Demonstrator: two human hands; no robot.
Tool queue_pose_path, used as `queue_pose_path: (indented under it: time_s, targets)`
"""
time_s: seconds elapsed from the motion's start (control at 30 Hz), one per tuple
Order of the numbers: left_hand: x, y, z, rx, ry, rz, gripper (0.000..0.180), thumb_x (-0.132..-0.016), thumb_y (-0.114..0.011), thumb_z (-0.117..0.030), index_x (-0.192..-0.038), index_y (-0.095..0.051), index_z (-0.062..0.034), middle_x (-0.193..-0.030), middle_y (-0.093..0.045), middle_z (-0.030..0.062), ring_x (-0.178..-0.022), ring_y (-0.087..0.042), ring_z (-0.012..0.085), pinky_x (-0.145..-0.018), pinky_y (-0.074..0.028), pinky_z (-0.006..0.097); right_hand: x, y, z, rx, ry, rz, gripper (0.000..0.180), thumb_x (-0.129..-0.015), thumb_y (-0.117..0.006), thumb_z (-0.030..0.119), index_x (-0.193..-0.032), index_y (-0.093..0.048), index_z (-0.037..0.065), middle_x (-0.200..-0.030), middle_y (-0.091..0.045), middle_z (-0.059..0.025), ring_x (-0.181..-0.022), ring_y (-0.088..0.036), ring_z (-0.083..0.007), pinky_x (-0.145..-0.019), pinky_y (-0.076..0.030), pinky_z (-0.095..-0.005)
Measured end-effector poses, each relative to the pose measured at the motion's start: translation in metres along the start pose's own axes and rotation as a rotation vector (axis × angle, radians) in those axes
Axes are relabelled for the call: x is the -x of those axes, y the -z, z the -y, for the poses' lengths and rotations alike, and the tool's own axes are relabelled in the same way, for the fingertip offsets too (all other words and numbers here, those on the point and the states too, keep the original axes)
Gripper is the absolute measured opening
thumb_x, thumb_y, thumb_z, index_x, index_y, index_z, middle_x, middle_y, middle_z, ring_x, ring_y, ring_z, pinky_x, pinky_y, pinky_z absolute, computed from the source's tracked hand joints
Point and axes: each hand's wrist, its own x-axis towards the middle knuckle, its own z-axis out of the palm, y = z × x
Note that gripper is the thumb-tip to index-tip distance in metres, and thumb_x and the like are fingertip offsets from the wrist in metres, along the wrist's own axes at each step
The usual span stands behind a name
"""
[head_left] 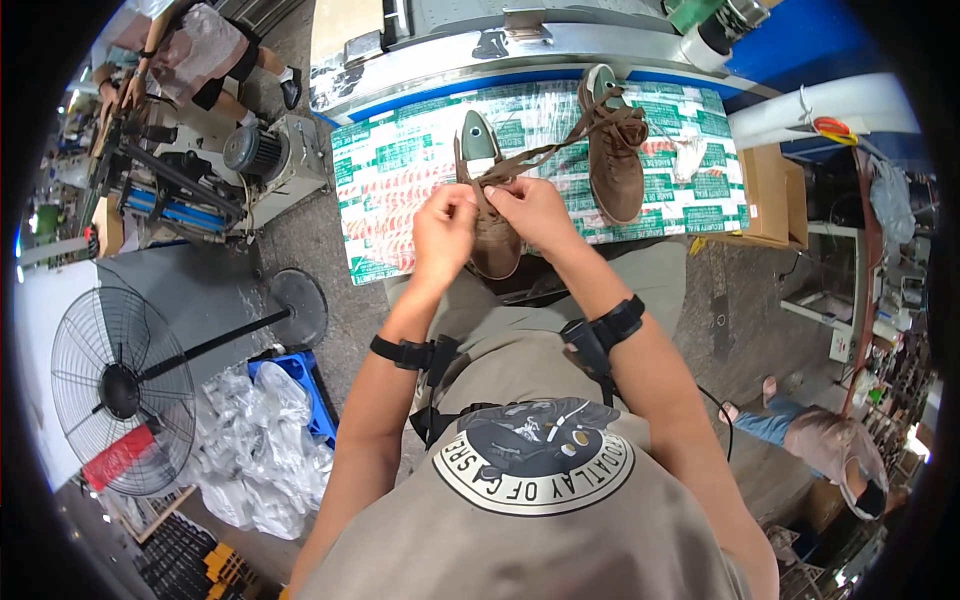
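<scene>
A brown lace-up shoe (pixel 497 250) with a pale green insole lies in front of me, its toe toward me. My left hand (pixel 445 228) is at the left side of its lacing, thumb and fingers pinched together. From the right, my right hand (pixel 538 210) pinches the brown shoelace (pixel 530 160) near the shoe's eyelets. Both fingertips partly hide the lacing. A matching brown shoe (pixel 616 178) rests to the right, its toe also toward me. Lace strands stretch between the two shoes, and a loose bundle of lace lies over the right one's tongue.
The shoes stand on a table (pixel 380 215) covered in green-and-white printed tape. A crumpled white scrap (pixel 688 158) lies at its right. Behind runs a metal-edged bench (pixel 440 62). A floor fan (pixel 122 390), plastic-bagged items (pixel 262 450) and a cardboard box (pixel 775 195) stand around. Other people are farther off.
</scene>
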Motion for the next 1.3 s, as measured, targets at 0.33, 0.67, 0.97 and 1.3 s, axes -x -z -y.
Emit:
queue_pose_path:
  time_s: [0.33,0.67,0.97,1.3]
  targets:
    - [-0.010,0.012,-0.006,0.168,-0.003,0.165,0.043,-0.094,-0.074,0.005,-0.135,-0.065,-0.0040,-0.099,-0.068,0.0015,-0.082,-0.062,0.0086,-0.074,-0.055,0.024,0.020,0.030,0.072,-1.081,-0.069,0.366,0.033,-0.112,-0.060,0.025,-0.133,-0.067,0.001,-0.116,-0.073,-0.0060,-0.107,-0.069,-0.0109,-0.096,-0.056,-0.0280]
    - [-0.026,0.025,0.002,0.507,0.197,-0.025,0.010,-0.105,-0.065,-0.005,-0.114,-0.069,-0.0057,-0.094,-0.069,0.0020,-0.079,-0.065,0.0088,-0.070,-0.060,0.026,0.026,0.011,-0.009,-0.316,-0.070,0.126,0.025,-0.098,-0.072,0.012,-0.120,-0.069,0.002,-0.094,-0.074,-0.0055,-0.076,-0.071,-0.0139,-0.068,-0.056,-0.0306]
    - [-0.020,0.006,-0.030,-0.117,-0.129,0.056,0.016,-0.090,-0.079,0.002,-0.103,-0.069,-0.0011,-0.094,-0.066,0.0045,-0.080,-0.061,0.0111,-0.073,-0.053,0.028,-0.015,0.001,-0.007,-0.230,0.140,-0.011,0.022,-0.103,-0.068,0.015,-0.122,-0.066,0.004,-0.106,-0.077,-0.0081,-0.083,-0.072,-0.0169,-0.072,-0.057,-0.0325]
    - [-0.023,0.002,-0.035,-0.233,-0.259,0.021,0.019,-0.086,-0.081,-0.005,-0.099,-0.068,-0.0016,-0.089,-0.066,0.0090,-0.076,-0.063,0.0230,-0.073,-0.053,0.035,0.003,0.095,0.129,-0.765,0.295,0.153,0.022,-0.110,-0.065,0.024,-0.112,-0.070,0.003,-0.102,-0.078,-0.0066,-0.084,-0.067,-0.0069,-0.076,-0.054,-0.0242]
